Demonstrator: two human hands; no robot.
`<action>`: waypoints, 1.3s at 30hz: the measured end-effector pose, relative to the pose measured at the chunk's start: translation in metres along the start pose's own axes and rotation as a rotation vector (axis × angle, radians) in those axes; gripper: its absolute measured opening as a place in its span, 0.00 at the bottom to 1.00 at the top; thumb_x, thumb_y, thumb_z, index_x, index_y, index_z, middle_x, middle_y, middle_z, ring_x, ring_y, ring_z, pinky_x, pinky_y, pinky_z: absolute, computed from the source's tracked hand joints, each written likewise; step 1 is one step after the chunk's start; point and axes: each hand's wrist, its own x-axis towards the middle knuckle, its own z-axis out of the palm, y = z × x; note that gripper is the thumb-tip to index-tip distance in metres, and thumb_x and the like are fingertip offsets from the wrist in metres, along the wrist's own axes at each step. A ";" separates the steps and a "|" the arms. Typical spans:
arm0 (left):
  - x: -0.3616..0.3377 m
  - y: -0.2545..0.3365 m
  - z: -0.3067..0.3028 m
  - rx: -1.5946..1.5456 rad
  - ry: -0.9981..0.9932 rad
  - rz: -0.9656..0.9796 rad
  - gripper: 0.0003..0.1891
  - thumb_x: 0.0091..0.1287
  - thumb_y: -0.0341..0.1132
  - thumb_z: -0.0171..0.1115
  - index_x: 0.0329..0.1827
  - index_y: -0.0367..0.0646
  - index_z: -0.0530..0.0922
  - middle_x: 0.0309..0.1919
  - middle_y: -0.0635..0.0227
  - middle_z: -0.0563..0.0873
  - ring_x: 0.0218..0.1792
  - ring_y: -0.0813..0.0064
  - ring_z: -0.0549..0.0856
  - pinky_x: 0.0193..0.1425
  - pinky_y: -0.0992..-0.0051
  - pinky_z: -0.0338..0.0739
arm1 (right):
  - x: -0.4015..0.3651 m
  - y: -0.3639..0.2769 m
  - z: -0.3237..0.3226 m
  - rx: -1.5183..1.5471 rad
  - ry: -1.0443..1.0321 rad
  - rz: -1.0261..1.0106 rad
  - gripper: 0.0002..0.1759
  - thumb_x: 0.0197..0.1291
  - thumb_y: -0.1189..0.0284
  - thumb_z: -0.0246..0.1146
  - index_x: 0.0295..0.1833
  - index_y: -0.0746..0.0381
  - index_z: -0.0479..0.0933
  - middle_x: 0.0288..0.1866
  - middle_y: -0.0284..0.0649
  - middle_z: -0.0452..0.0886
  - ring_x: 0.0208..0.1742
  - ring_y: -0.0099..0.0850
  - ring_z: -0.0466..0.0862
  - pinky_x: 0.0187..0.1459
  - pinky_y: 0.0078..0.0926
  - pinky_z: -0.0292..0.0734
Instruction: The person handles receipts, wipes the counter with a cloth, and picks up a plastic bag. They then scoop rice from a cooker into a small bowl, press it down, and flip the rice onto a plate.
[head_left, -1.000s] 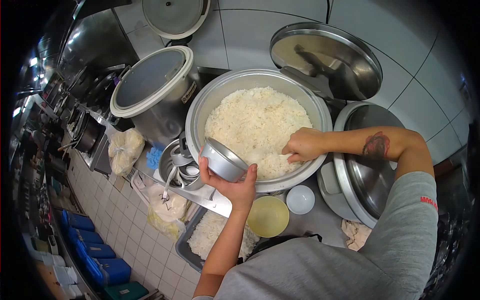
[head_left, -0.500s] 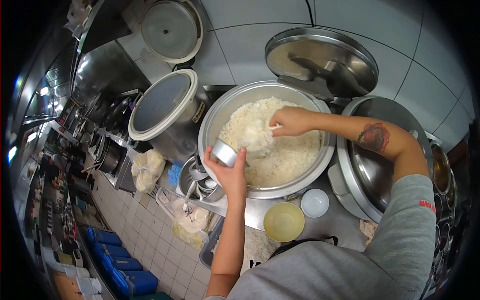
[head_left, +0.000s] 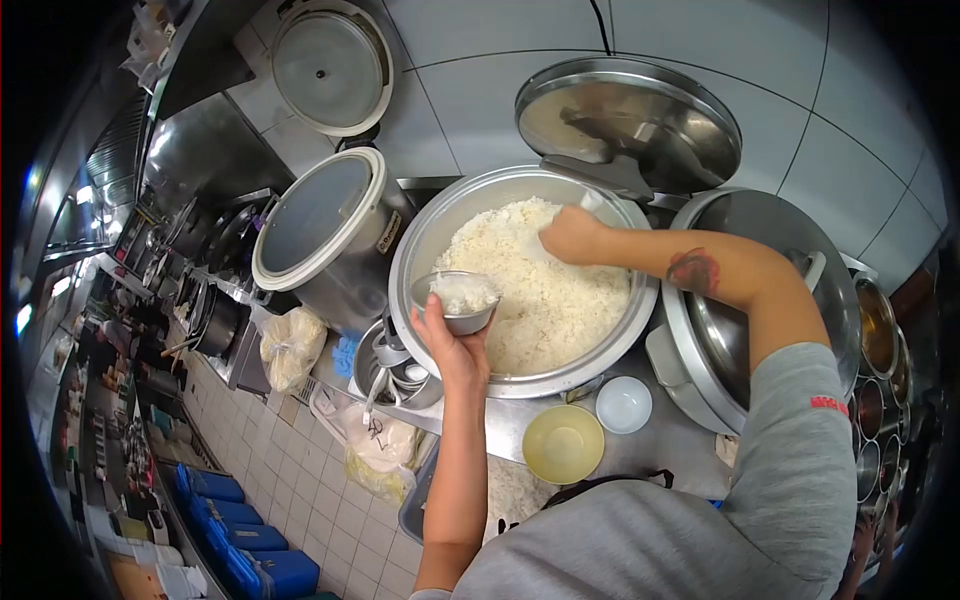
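My left hand (head_left: 455,352) cups a small metal bowl (head_left: 472,324) from below, over the left side of a wide cooker pot (head_left: 548,384). Cooked white rice (head_left: 464,291) sits in the bowl, reaching its rim. More rice (head_left: 565,310) fills much of the pot. Above that rice, my right hand (head_left: 576,237) is closed in a fist around a rice paddle (head_left: 592,202). Only a pale part of the paddle shows beyond the knuckles, near the pot's far rim; the fist hides its handle.
The cooker's lid (head_left: 630,125) stands raised behind the pot. A second cooker (head_left: 760,300) is at right, a lidded container (head_left: 335,235) at left. In front lie a yellow bowl (head_left: 563,445), a white bowl (head_left: 624,405) and a pot of utensils (head_left: 400,385).
The metal bowl, tilted before, is now more level with rice showing in it. My right hand has turned, swinging the paddle from the rice near the bowl toward the far rim.
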 end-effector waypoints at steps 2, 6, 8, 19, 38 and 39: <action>0.002 0.002 -0.012 0.013 -0.016 0.139 0.28 0.69 0.54 0.52 0.63 0.46 0.60 0.60 0.59 0.71 0.59 0.60 0.77 0.53 0.52 0.81 | -0.002 -0.003 0.009 0.013 0.017 -0.071 0.08 0.54 0.68 0.60 0.33 0.61 0.78 0.23 0.43 0.82 0.27 0.40 0.85 0.31 0.39 0.78; 0.008 -0.008 -0.038 -0.034 0.074 0.297 0.30 0.70 0.57 0.49 0.65 0.46 0.59 0.62 0.59 0.70 0.59 0.59 0.77 0.54 0.52 0.81 | -0.016 -0.010 0.000 0.028 0.003 -0.169 0.10 0.56 0.63 0.61 0.33 0.59 0.78 0.23 0.42 0.82 0.28 0.41 0.84 0.31 0.41 0.78; 0.008 -0.010 -0.039 -0.054 0.095 0.327 0.31 0.69 0.57 0.49 0.66 0.47 0.58 0.62 0.59 0.70 0.59 0.58 0.76 0.55 0.53 0.81 | -0.024 -0.016 0.002 0.137 0.013 -0.210 0.12 0.56 0.61 0.61 0.34 0.59 0.78 0.22 0.42 0.81 0.28 0.43 0.84 0.31 0.42 0.77; -0.001 -0.003 -0.035 -0.033 0.105 0.423 0.34 0.69 0.50 0.52 0.72 0.51 0.47 0.66 0.56 0.63 0.65 0.58 0.69 0.61 0.55 0.73 | -0.059 -0.066 -0.025 0.435 -0.080 -0.373 0.15 0.56 0.58 0.63 0.42 0.57 0.78 0.23 0.46 0.80 0.29 0.47 0.82 0.32 0.44 0.75; 0.006 -0.013 0.007 0.023 -0.064 -0.004 0.40 0.66 0.58 0.56 0.70 0.53 0.43 0.68 0.53 0.57 0.65 0.53 0.67 0.59 0.44 0.73 | -0.060 -0.099 -0.110 0.354 0.421 0.168 0.22 0.53 0.76 0.58 0.52 0.76 0.68 0.31 0.55 0.80 0.37 0.49 0.84 0.34 0.40 0.81; 0.008 -0.012 0.007 0.025 -0.049 -0.022 0.40 0.66 0.59 0.55 0.70 0.53 0.43 0.68 0.53 0.57 0.65 0.53 0.67 0.58 0.45 0.73 | -0.062 -0.102 -0.110 0.355 0.395 0.149 0.21 0.53 0.76 0.58 0.53 0.75 0.69 0.31 0.55 0.80 0.37 0.49 0.84 0.34 0.41 0.80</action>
